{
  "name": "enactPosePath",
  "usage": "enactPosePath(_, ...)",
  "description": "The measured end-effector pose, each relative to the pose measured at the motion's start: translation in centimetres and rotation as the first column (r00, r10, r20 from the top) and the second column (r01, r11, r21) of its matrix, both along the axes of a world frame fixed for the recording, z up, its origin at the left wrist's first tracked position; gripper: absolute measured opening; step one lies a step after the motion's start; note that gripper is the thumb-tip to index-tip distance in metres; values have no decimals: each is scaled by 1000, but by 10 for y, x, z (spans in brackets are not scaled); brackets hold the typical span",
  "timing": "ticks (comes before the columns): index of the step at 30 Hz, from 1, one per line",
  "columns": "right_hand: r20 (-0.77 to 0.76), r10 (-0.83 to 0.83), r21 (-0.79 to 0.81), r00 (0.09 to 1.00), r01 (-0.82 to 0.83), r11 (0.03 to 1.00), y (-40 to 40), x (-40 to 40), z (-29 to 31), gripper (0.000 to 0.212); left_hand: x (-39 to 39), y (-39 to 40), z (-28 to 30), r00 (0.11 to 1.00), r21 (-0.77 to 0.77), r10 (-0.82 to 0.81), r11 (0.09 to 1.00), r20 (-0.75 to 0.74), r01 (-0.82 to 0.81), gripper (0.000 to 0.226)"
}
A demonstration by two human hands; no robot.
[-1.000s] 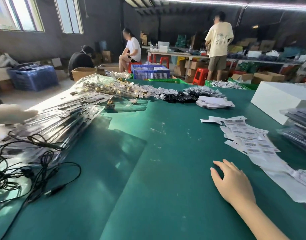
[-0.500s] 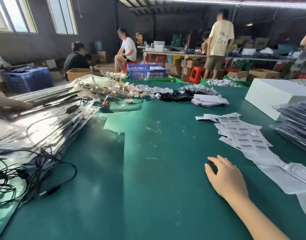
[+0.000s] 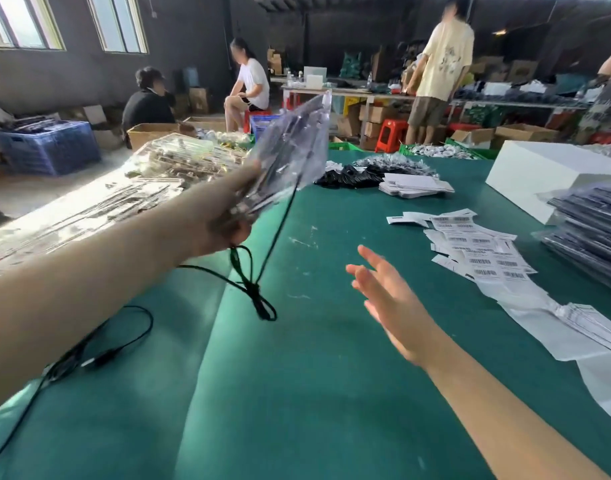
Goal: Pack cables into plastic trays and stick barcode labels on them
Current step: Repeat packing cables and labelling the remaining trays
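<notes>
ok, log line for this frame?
left hand: holds clear tray, black cable dangling | right hand: open above mat | labels: untouched

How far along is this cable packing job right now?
Done, it seems: a stack of packed trays sits at the far right. In hand: the left hand holds a clear tray up with a black cable dangling from it; the right hand is open above the table. Left: that cable is not tucked in, barcode labels lie unused, and more trays wait at left.
</notes>
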State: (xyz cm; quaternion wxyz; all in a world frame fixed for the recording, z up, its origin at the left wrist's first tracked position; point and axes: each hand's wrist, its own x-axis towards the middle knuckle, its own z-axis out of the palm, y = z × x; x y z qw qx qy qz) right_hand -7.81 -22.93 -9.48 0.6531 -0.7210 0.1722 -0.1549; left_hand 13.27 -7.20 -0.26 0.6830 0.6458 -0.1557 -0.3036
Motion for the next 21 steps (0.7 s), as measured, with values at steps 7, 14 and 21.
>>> enactPosePath(7, 129, 310, 484, 942, -333, 810, 51, 13, 18, 60, -42, -79, -27, 980, 26, 199, 980, 0, -199, 44)
enactPosePath(14, 60, 114, 507, 992, -129, 852, -34, -32, 27, 51, 3, -53, -41, 955, 89, 284, 952, 90, -292, 44)
enactPosePath(21, -205, -273, -244, 940, 221, 944, -128, -63, 43, 25, 13, -13, -85, 951, 352, 230, 890, 205, -291, 44)
